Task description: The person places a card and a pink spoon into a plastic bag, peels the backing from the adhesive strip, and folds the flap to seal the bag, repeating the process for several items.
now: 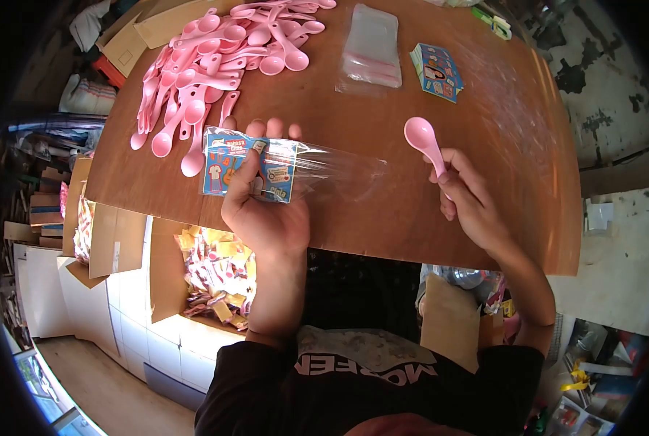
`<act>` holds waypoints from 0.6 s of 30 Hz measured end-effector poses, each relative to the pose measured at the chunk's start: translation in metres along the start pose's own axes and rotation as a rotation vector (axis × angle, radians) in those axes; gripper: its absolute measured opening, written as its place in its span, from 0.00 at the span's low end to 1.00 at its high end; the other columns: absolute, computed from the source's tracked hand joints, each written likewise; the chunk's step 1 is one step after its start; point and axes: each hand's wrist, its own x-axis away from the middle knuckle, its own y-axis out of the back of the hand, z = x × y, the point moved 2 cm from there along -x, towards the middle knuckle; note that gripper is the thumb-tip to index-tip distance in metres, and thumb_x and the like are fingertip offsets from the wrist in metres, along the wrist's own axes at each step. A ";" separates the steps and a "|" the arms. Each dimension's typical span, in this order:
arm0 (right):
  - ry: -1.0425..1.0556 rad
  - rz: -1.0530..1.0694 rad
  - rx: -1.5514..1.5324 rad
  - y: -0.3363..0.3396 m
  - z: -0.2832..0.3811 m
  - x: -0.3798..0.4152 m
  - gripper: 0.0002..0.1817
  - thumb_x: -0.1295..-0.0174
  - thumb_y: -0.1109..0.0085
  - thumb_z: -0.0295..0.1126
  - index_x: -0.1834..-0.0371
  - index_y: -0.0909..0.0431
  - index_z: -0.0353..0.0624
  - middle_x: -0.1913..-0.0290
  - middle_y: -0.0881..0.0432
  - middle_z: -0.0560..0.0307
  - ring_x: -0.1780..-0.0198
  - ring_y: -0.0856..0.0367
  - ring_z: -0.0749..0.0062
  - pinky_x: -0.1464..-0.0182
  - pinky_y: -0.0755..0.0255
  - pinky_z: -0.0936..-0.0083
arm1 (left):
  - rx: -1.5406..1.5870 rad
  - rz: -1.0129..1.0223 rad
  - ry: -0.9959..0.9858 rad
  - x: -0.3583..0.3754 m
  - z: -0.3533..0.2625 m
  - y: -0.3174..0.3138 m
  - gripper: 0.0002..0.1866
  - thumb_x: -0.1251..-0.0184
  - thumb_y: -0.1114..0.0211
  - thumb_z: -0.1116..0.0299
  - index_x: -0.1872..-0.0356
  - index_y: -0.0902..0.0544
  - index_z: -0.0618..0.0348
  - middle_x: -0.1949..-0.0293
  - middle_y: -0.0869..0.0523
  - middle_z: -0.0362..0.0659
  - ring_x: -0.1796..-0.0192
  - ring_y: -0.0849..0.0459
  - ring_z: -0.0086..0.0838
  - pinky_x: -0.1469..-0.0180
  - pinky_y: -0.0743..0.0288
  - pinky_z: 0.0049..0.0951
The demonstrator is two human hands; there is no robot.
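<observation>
My left hand (270, 211) holds a clear plastic bag (339, 167) with a blue printed card (279, 173) inside, the thumb pressed over the card. The bag's empty part stretches to the right. In my right hand (470, 192), a pink spoon (420, 136) is gripped by its handle, bowl up, apart from the bag. A large heap of pink spoons (208, 65) lies at the upper left of the brown table (353, 225). Behind my hands are a stack of clear bags (372, 43) and a stack of blue cards (438, 71).
Green-handled scissors (493, 22) lie at the table's far right, near loose clear plastic (513, 94). Below the table's front edge, a cardboard box (166, 269) holds many small packets. Another box (452, 312) stands under the right side.
</observation>
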 end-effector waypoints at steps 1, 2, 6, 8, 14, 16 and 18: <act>0.001 0.003 0.003 0.001 0.000 0.003 0.08 0.32 0.53 0.27 0.53 0.28 0.39 0.71 0.30 0.63 0.76 0.36 0.88 0.74 0.39 0.84 | 0.001 -0.001 -0.004 -0.001 -0.001 -0.001 0.24 0.35 0.50 0.79 0.37 0.38 0.64 0.47 0.25 0.53 0.41 0.27 0.44 0.33 0.40 0.52; 0.080 0.019 0.183 0.002 0.003 0.008 0.09 0.32 0.54 0.26 0.52 0.28 0.39 0.71 0.30 0.63 0.74 0.35 0.86 0.73 0.38 0.83 | -0.005 -0.025 -0.008 -0.002 -0.002 -0.002 0.24 0.35 0.50 0.79 0.37 0.38 0.64 0.47 0.25 0.53 0.41 0.26 0.44 0.32 0.41 0.52; 0.067 0.137 0.326 -0.005 0.013 0.022 0.12 0.34 0.54 0.24 0.49 0.28 0.38 0.69 0.29 0.60 0.70 0.33 0.78 0.66 0.36 0.79 | 0.001 -0.037 0.011 -0.001 0.002 -0.003 0.24 0.36 0.50 0.79 0.37 0.38 0.64 0.47 0.25 0.53 0.41 0.27 0.44 0.32 0.41 0.53; 0.186 0.193 0.360 -0.010 0.012 0.022 0.14 0.33 0.54 0.24 0.45 0.28 0.37 0.67 0.31 0.65 0.72 0.33 0.85 0.68 0.36 0.85 | -0.002 -0.025 0.020 0.000 0.005 -0.004 0.24 0.36 0.50 0.79 0.37 0.38 0.63 0.46 0.25 0.53 0.40 0.27 0.44 0.32 0.41 0.53; 0.203 0.210 0.290 -0.018 0.020 0.019 0.12 0.35 0.52 0.24 0.50 0.26 0.36 0.64 0.25 0.56 0.65 0.28 0.75 0.62 0.33 0.78 | -0.060 -0.016 0.016 0.002 0.008 -0.005 0.27 0.37 0.49 0.78 0.35 0.41 0.59 0.46 0.26 0.54 0.42 0.25 0.45 0.35 0.36 0.53; 0.192 0.217 0.285 -0.019 0.023 0.018 0.12 0.35 0.52 0.23 0.50 0.26 0.36 0.63 0.25 0.56 0.65 0.28 0.75 0.62 0.33 0.78 | -0.068 -0.014 0.014 0.003 0.007 -0.006 0.27 0.38 0.49 0.78 0.35 0.41 0.59 0.46 0.26 0.55 0.42 0.25 0.45 0.35 0.36 0.53; 0.179 0.220 0.279 -0.018 0.023 0.016 0.12 0.35 0.52 0.23 0.50 0.26 0.36 0.63 0.25 0.56 0.65 0.28 0.75 0.61 0.33 0.78 | -0.059 -0.001 0.042 0.004 0.007 -0.008 0.27 0.37 0.50 0.79 0.35 0.40 0.61 0.45 0.26 0.54 0.39 0.28 0.44 0.32 0.41 0.53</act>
